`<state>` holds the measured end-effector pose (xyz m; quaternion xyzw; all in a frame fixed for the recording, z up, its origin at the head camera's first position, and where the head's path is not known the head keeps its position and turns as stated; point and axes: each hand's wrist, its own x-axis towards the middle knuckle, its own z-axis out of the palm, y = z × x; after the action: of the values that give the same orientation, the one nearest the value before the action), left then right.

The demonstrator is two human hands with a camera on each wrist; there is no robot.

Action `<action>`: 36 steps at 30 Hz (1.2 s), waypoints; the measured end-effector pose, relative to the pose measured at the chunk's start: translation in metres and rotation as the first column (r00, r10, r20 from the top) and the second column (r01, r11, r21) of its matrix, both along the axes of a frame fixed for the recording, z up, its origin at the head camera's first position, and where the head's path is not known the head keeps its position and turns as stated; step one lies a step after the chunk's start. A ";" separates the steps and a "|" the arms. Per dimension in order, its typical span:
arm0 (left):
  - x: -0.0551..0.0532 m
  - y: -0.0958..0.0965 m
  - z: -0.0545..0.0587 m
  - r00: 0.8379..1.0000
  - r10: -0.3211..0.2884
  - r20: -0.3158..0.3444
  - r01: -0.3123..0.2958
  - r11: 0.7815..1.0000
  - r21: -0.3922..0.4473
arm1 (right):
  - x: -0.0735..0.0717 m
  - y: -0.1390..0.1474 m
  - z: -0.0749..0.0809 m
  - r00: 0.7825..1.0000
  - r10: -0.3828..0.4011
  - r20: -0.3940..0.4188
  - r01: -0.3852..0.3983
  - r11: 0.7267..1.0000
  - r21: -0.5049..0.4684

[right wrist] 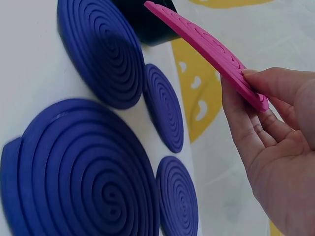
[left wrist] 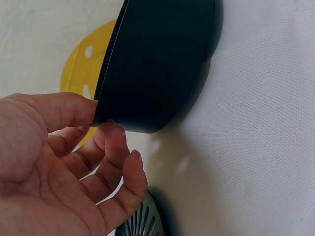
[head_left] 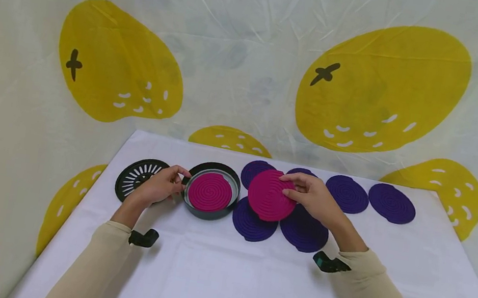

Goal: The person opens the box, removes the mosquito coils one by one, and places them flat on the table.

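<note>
My right hand (head_left: 316, 197) pinches a pink mosquito coil (head_left: 269, 197) by its right edge, thumb on the front face and fingers behind. The coil is tilted and raised over the purple-blue coils; the right wrist view shows the lifted pink coil (right wrist: 202, 42) nearly edge-on. My left hand (head_left: 161, 186) pinches the left rim of a round dark tin (head_left: 207, 215) between thumb and fingers. Another pink coil (head_left: 210, 192) lies flat inside it. In the left wrist view only the outer wall of the tin (left wrist: 157, 59) shows.
A dark slotted lid (head_left: 128, 181) lies left of the tin, partly behind my left hand. Several purple-blue coils lie in two rows on the white tablecloth (head_left: 219, 280), among them a front coil (head_left: 253, 226) and a far-right coil (head_left: 391, 204). A fruit-printed curtain (head_left: 239, 82) hangs behind.
</note>
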<state>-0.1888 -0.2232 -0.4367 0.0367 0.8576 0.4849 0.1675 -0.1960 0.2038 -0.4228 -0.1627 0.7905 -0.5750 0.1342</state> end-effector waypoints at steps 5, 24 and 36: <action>0.000 0.000 0.000 1.000 0.000 0.001 0.000 1.000 0.002 | 0.002 0.013 -0.004 1.000 -0.009 -0.010 0.010 1.000 0.015; -0.001 -0.001 -0.002 1.000 0.007 0.009 -0.007 1.000 -0.006 | 0.018 0.055 -0.009 0.998 -0.060 -0.012 0.061 0.994 0.092; -0.002 0.000 -0.002 1.000 0.018 0.012 -0.018 0.999 -0.028 | 0.024 0.084 -0.017 0.997 -0.074 0.009 0.073 0.993 0.089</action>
<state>-0.1904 -0.2233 -0.4387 0.0238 0.8635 0.4747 0.1688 -0.1721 0.2875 -0.4396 -0.1236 0.8199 -0.5449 0.1249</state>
